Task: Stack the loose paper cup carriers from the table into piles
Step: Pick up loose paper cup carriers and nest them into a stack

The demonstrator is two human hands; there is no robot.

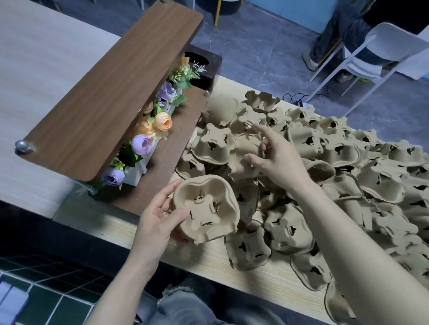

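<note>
One carrier [207,208] gripped in left hand [159,221], cavity up.
Thumb across near rim, fingers curled beneath; right hand [279,156] spread loose, fingertips over heaped carriers [333,171] beyond.

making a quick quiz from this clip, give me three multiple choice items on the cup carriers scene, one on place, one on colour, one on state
1. Where do the flowers sit?
A. under the wooden shelf board
B. on the floor
C. among the carriers

2. What colours are the flowers?
A. red and white
B. purple and orange
C. blue only

3. What is the left hand doing?
A. resting flat on the table
B. hanging idle
C. holding a carrier

Answers: 1 A, they show beneath the board. 2 B, purple and orange blooms. 3 C, its fingers curl round the rim, while the right hand reaches open over the loose carriers.
</note>
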